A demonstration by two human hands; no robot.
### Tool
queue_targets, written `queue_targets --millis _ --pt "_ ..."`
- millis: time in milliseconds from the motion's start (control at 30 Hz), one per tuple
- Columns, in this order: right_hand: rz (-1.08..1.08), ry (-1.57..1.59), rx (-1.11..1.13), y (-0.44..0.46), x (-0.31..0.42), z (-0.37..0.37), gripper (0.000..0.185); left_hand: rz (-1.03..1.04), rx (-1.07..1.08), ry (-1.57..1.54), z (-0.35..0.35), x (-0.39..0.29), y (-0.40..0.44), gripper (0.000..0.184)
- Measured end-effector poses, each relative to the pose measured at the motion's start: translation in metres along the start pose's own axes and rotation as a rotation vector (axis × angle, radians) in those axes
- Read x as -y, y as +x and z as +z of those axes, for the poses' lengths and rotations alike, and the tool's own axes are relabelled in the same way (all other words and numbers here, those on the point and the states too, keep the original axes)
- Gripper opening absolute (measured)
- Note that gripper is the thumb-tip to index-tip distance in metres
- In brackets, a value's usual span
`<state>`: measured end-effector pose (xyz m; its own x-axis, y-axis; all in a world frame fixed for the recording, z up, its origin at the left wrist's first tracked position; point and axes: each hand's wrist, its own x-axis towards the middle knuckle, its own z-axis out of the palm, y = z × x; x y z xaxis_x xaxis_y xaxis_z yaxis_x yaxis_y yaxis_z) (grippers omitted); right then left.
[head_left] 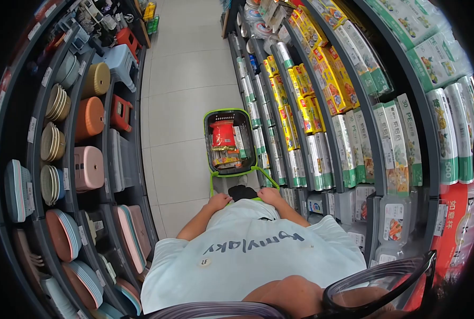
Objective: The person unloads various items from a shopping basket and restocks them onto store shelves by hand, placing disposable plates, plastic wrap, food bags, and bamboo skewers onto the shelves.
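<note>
My left hand point(219, 201) and my right hand point(270, 196) are closed on the green handle of a small shopping cart point(252, 168), one at each side in front of my belly. The fingers are mostly hidden by the backs of the hands. Ahead of them sits the cart's dark basket point(209, 114) with a bright green rim. Inside lies a red packet point(223, 135) on top of other colourful packages point(226, 158). A narrow white and green box point(239, 141) leans along the basket's right side.
Shelves on the right carry yellow boxes point(330, 80), white and green rolls point(452, 127) and clear containers point(395, 220). On the left, shelves hold stacked bowls point(52, 141), plastic stools point(121, 62) and trays point(130, 239). A tiled floor point(178, 69) runs between them.
</note>
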<state>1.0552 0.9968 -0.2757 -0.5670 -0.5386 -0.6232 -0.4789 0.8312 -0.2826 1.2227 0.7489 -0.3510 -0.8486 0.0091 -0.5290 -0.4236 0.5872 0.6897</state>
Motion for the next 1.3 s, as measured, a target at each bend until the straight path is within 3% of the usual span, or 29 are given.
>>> queue_targets --millis 67,300,433,500,600,633,700,733,800,900,967,1100,1200,1300 --pt "0.022 0.050 -0.087 0.004 -0.011 0.005 0.040 -0.023 0.032 -0.011 -0.008 -0.009 0.006 0.045" --pt "-0.034 0.084 -0.015 0.015 -0.004 -0.041 0.042 0.012 0.348 0.145 -0.021 0.007 0.078 0.051" --pt "-0.041 0.127 0.063 0.010 -0.009 -0.062 0.050 -0.201 0.414 -0.029 -0.039 -0.021 0.088 0.056" --pt "-0.037 0.150 0.087 0.013 -0.022 -0.065 0.051 -0.426 0.473 -0.217 -0.031 -0.019 0.099 0.054" --pt "-0.114 0.132 0.076 0.023 -0.043 -0.057 0.047 -0.471 0.475 -0.210 -0.002 -0.008 0.108 0.052" --pt "-0.093 0.142 0.176 0.030 -0.046 -0.059 0.048 -0.486 0.487 -0.219 -0.005 -0.020 0.105 0.052" --pt "-0.084 0.151 0.296 0.048 -0.057 -0.063 0.048 -0.328 0.620 0.003 -0.013 -0.042 0.106 0.059" --pt "-0.123 0.205 0.314 0.060 -0.064 -0.064 0.048 -0.347 0.622 -0.010 -0.004 -0.041 0.112 0.059" --pt "-0.246 0.320 0.333 0.094 -0.091 -0.038 0.047 -0.138 0.391 0.010 0.013 -0.036 0.113 0.059" --pt "0.021 0.404 0.630 0.136 -0.118 -0.033 0.051 -0.269 0.294 -0.054 0.041 -0.013 0.134 0.052" --pt "-0.040 0.101 0.627 0.173 -0.154 -0.006 0.050 -0.320 0.093 -0.225 0.047 -0.003 0.145 0.040" --pt "-0.050 0.011 0.538 0.232 -0.201 0.043 0.049 -0.508 -0.229 -0.730 0.067 0.025 0.166 0.030" --pt "-0.030 0.165 0.350 0.283 -0.205 0.070 0.041 -0.593 -0.193 -0.805 0.074 0.056 0.182 0.028" --pt "-0.038 0.266 0.371 0.335 -0.204 0.101 0.039 -0.644 -0.071 -0.502 0.110 0.122 0.197 0.030"
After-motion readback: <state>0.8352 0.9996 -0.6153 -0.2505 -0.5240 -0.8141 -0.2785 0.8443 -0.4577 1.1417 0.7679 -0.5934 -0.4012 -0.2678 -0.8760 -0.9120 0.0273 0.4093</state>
